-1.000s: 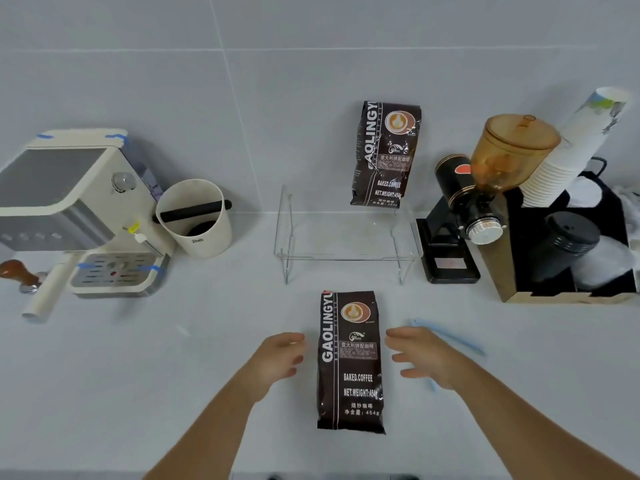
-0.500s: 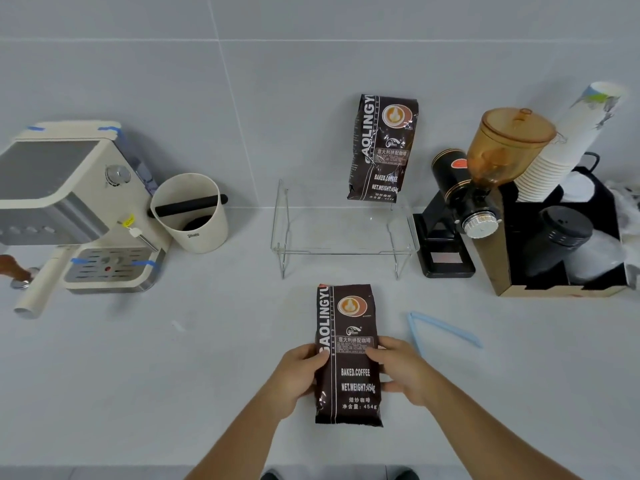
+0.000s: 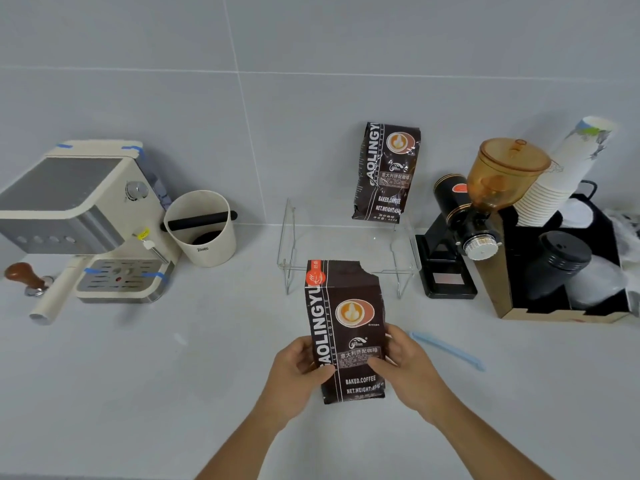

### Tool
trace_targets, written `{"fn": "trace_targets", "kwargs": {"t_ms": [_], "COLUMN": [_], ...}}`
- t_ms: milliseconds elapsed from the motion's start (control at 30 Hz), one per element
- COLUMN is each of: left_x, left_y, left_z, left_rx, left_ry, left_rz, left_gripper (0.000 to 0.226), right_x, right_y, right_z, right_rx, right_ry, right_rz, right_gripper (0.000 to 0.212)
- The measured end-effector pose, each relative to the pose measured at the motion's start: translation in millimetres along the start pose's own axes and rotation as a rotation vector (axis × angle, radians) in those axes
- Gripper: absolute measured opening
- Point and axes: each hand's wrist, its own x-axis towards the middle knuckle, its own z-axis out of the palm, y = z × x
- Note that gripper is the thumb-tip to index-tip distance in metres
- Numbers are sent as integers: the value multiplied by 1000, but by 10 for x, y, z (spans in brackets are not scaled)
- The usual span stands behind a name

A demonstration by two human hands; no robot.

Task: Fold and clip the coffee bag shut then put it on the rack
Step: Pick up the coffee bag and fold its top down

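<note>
A dark brown coffee bag (image 3: 346,306) stands raised in front of me, its torn top edge unfolded and pointing away. My left hand (image 3: 296,368) grips its left side and my right hand (image 3: 403,365) grips its right side, thumbs on the front. A light blue bag clip (image 3: 446,349) lies on the counter just right of my right hand. The clear acrylic rack (image 3: 346,247) stands behind the bag, against the wall. A second, closed coffee bag (image 3: 386,173) stands on the rack's right half, leaning on the wall.
A cream espresso machine (image 3: 79,216) with a tamper (image 3: 24,277) sits at the left, a cream knock box (image 3: 201,228) beside it. At the right stand a black grinder with amber hopper (image 3: 485,202) and a box with paper cups (image 3: 561,171).
Both hands closed on the bag lying flat on the counter, then lifted it upright. Its top flap has unfolded, showing a torn edge and red label.
</note>
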Motion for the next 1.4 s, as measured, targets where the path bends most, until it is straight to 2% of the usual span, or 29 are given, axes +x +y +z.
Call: {"fn": "trace_targets", "kwargs": {"t_ms": [167,533,700,833,900,1000,1167,1400], "left_x": [-24,-27,25,25,28,69,83,92], "left_y": [-22,6,356,688,817,919,976,1107], "left_z": [51,96,87,104,115,130,144,29], "left_rx": [77,80,100,48,56,48,93,212], "left_ry": [21,17,-7,2,48,143,185,97], "left_rz": [67,32,121,198,199,196,186,233], "left_gripper": [42,56,39,17,19,20,23,24], "right_x": [-9,-77,-124,-102,-63,21,52,72], "right_y": [128,168,-115,-449,-620,-817,-928,-1021], "right_z": [-15,-7,-40,-37,-42,-51,6,-33], "right_rx": [-15,-133,-171,-62,-5,24,-32,-60], "right_ry": [36,62,32,28,81,117,122,135], "right_rz": [-61,-99,-167,-262,-258,-231,-269,-360], "right_gripper": [55,60,64,43,33,30,31,26]}}
